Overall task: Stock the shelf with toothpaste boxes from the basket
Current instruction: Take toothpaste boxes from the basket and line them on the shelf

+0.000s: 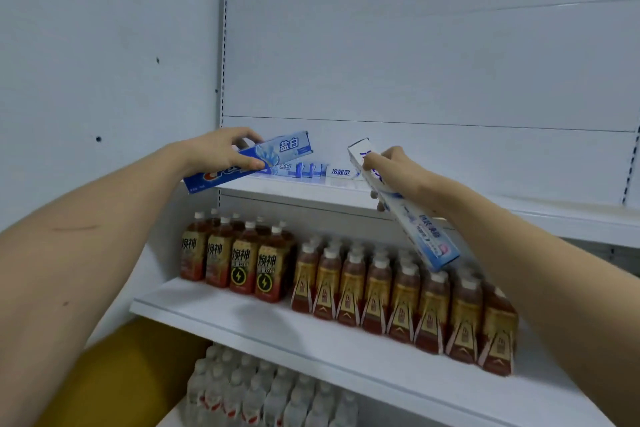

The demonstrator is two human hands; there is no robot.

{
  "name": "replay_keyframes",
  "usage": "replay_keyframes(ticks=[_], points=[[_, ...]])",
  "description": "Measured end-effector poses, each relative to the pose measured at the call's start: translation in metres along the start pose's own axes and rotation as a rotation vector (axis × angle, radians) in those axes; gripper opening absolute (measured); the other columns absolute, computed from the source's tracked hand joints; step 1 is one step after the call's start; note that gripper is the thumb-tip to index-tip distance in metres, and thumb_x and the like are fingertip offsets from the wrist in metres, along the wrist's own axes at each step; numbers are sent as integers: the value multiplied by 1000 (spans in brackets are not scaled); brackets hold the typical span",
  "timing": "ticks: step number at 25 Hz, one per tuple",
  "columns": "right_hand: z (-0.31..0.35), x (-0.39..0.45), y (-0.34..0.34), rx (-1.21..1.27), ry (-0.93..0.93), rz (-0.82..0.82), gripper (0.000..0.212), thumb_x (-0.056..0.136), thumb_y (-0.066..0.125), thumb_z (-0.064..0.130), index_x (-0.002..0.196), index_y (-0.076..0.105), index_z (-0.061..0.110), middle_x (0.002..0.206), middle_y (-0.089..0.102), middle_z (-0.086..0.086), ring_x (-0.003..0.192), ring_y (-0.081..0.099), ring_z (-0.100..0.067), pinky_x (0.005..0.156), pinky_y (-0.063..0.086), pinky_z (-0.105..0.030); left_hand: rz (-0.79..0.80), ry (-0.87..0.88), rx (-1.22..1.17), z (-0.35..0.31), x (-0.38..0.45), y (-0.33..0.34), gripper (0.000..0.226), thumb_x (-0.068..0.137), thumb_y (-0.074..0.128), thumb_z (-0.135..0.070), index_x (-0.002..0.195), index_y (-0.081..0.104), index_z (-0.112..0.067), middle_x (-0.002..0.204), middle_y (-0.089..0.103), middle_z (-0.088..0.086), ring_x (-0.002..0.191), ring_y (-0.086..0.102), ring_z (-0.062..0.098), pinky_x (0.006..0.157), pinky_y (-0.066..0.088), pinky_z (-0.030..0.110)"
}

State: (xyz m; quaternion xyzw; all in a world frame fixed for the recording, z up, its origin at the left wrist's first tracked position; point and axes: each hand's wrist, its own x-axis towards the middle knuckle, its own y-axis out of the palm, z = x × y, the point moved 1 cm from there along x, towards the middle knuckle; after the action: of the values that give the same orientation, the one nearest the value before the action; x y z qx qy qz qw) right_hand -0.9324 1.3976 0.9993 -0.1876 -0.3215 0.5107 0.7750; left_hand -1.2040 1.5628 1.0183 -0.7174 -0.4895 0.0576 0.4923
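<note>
A: Start at the left. What is that hand doing?

B: The left hand [221, 152] reaches up to the left end of the upper shelf [519, 215], thumb below and fingers curled over the top, gripping a blue toothpaste box [284, 154]. The box lies nearly level, right end tilted up a little, above the shelf's front edge.

A: And behind it?

B: A row of toothpaste boxes [311, 170] already lies flat on that shelf, just beyond the held one.

A: The other hand?

B: The right hand [391, 173] pinches a white toothpaste box [415, 222] near its top end, fingers wrapped round it. That box slants steeply, its lower end hanging before the shelf edge.

A: Below?

B: Brown drink bottles [239, 263] at left, red-and-gold bottles [401, 302] to their right on the middle shelf [242, 319]; clear bottles [263, 392] lowest.
</note>
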Motion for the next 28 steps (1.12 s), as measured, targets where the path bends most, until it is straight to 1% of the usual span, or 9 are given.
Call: replay_keyframes(ticks=[3,6,11,14,17,19,21,24,28], points=[[9,23,-15,-80,-34,29,41,94,49,39,120,42,10,91,63,-13,65,62,-26,55,48,-26,-45,26,7,5,28,1,37,87,73,-32,119,55,-38,114,57,-2,84,58,21,70,47,36],[13,55,-21,-212,-48,25,34,96,51,43,119,49,19,93,66,-7,63,65,-19,56,45,-25,-37,31,75,16,63,4,43,87,72,-27,126,55,-32,117,56,0,90,54,19,73,41,32],[8,123,-22,-421,-49,-37,37,90,59,49,125,55,36,109,67,-2,90,68,-23,84,53,-37,77,34,129,54,125,12,43,89,70,-29,128,53,-33,120,55,-1,98,55,21,76,44,33],[-5,152,-19,-596,-37,-42,40,91,59,45,130,52,37,113,67,1,91,68,-22,90,52,-39,146,38,160,82,159,22,42,88,72,-32,125,53,-37,126,53,0,108,53,23,91,46,41],[-20,177,-19,-662,4,-34,41,91,58,44,131,51,37,112,66,3,89,66,-20,85,51,-35,190,32,208,106,187,32,46,88,72,-30,130,54,-34,132,51,3,113,47,21,99,39,38],[-29,191,-23,-725,30,-23,40,91,58,44,130,50,39,115,64,4,89,63,-20,80,48,-32,233,10,230,111,197,31,47,86,74,-32,129,54,-39,135,51,1,114,47,19,99,44,40],[-41,205,-33,-769,53,-20,41,91,59,44,130,49,40,118,63,4,93,61,-20,80,45,-32,279,-11,220,105,204,26,50,78,79,-41,122,56,-43,132,56,-2,112,53,19,86,50,37],[-57,224,-53,-853,85,-12,42,90,60,44,130,49,40,119,59,4,95,59,-22,87,48,-36,223,33,167,76,211,23,63,64,70,-67,121,58,-42,123,61,-7,112,53,16,106,37,44],[-85,251,-78,-949,79,40,43,90,63,42,130,49,39,120,55,3,93,57,-22,89,48,-37,99,94,70,27,233,51,77,56,58,-86,116,65,-39,109,68,-12,114,54,14,108,34,41]])
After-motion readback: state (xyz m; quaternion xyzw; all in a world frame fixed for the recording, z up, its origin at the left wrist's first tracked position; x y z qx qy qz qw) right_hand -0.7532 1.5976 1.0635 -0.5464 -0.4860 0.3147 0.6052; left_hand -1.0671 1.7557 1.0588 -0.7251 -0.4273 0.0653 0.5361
